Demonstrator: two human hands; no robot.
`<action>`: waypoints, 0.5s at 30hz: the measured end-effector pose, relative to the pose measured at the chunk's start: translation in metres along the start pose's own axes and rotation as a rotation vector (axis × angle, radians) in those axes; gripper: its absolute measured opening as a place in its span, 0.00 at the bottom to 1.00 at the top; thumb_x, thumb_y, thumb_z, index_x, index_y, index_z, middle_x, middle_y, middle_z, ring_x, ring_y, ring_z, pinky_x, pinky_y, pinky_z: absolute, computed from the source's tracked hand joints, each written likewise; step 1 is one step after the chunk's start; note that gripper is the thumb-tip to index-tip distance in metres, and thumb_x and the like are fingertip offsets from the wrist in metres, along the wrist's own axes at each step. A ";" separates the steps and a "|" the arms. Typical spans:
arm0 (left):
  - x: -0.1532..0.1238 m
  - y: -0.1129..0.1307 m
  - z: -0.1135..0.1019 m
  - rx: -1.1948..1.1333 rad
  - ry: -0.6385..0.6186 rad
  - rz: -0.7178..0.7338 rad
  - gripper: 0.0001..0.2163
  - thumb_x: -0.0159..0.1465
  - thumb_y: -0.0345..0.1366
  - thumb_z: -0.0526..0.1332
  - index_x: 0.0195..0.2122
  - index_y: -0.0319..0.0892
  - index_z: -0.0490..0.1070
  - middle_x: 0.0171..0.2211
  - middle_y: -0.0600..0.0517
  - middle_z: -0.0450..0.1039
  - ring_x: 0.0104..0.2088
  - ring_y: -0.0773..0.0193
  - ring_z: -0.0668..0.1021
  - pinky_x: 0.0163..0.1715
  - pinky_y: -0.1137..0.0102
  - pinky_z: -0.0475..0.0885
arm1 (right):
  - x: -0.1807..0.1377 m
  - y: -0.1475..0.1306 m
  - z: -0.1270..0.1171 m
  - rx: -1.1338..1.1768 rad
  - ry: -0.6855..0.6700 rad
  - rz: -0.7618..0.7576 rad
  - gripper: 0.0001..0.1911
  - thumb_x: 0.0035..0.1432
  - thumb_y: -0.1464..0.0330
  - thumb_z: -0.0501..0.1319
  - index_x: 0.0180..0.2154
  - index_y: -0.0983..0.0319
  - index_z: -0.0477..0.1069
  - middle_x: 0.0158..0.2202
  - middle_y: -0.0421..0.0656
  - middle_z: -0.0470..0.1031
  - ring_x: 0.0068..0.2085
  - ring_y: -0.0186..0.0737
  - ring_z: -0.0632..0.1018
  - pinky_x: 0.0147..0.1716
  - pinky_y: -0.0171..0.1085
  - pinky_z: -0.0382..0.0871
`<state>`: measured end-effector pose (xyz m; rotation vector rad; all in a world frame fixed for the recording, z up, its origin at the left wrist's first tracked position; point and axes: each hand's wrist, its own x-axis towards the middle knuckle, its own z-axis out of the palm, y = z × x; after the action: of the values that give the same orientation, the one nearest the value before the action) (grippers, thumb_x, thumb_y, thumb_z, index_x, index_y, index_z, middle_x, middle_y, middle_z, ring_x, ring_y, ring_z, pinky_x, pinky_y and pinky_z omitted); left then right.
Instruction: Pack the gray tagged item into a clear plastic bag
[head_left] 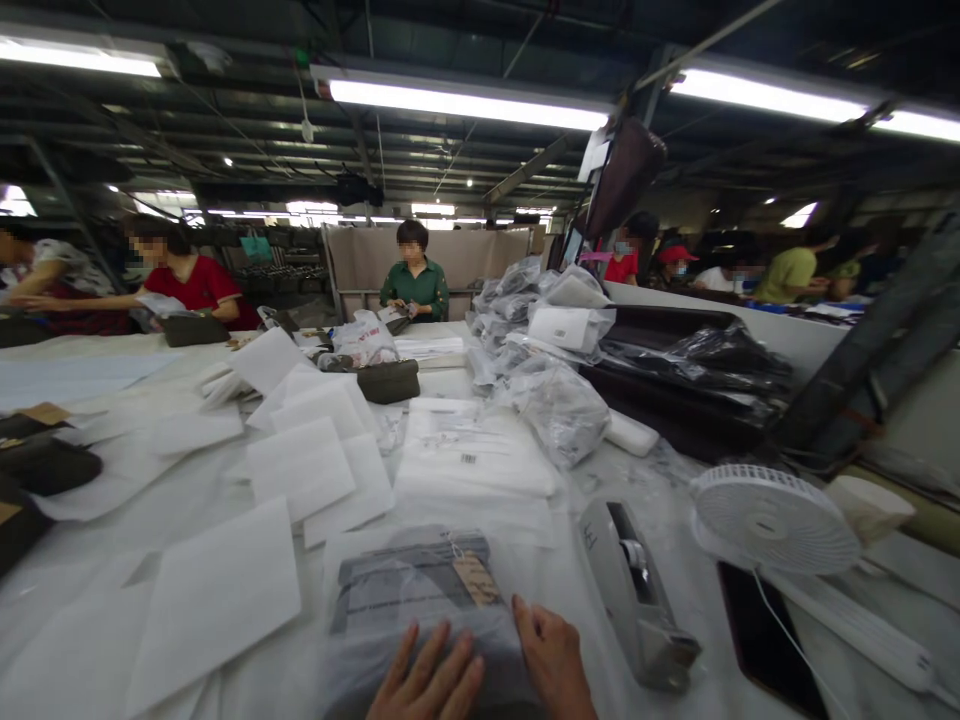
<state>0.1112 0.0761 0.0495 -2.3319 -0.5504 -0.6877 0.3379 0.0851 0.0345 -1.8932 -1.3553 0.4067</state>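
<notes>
Left hand flat on bagged dark item, fingers spread, gripping nothing. Right hand curled at bag's right edge; can't tell if it's pinching film. Bag's front-centre on the table, bottom cut off. Brown tag unreadable. Far right, workers half hidden behind white panel.

Dark grey packet (brown tag), white fan, black phone

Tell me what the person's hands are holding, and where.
The right hand appears to pinch the plastic bag by its right edge; the left hand lies flat on top, gripping nothing.
</notes>
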 end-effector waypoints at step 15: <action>0.014 0.043 0.032 0.042 -0.285 -0.441 0.33 0.52 0.44 0.68 0.59 0.66 0.59 0.58 0.52 0.67 0.54 0.39 0.69 0.51 0.43 0.60 | 0.011 0.005 -0.003 -0.132 0.002 -0.025 0.20 0.56 0.54 0.55 0.20 0.59 0.70 0.18 0.44 0.72 0.23 0.41 0.73 0.25 0.37 0.58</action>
<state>0.1558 0.0698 0.0172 -2.3013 -1.2205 -0.5272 0.3478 0.0926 0.0345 -1.9809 -1.4341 0.3092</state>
